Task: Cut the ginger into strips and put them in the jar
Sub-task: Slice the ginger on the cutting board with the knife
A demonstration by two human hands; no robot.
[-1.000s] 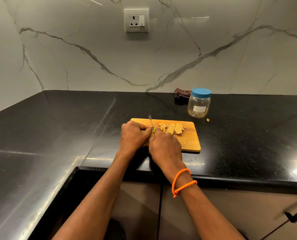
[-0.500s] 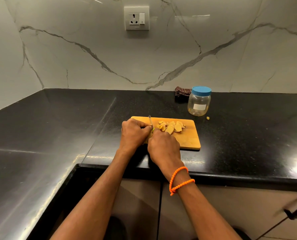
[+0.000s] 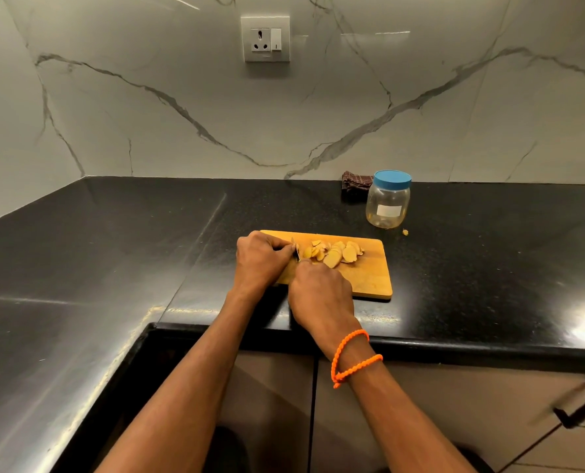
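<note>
Working at the near left end of the board, we have our left hand curled over the spot where the cut is made, its fingers bent down against the wood; whatever ginger lies under them is hidden, so we cannot tell if they pinch anything. Our right hand is closed round the handle of the knife, which is itself covered by the fist, and only a short piece of blade shows between the two hands, pointing away from us. Just right of the blade the ginger lies as a loose row of pale slices, overlapping each other across the far half of the board. The jar stands upright on the counter beyond the board's far right corner, apart from it, with its blue lid on; we see nothing inside it. A small ginger scrap rests on the counter just right of the jar's base. A dark cloth is bunched against the wall behind the jar. An orange bracelet loops twice round our right wrist. A socket sits on the marble wall above.
</note>
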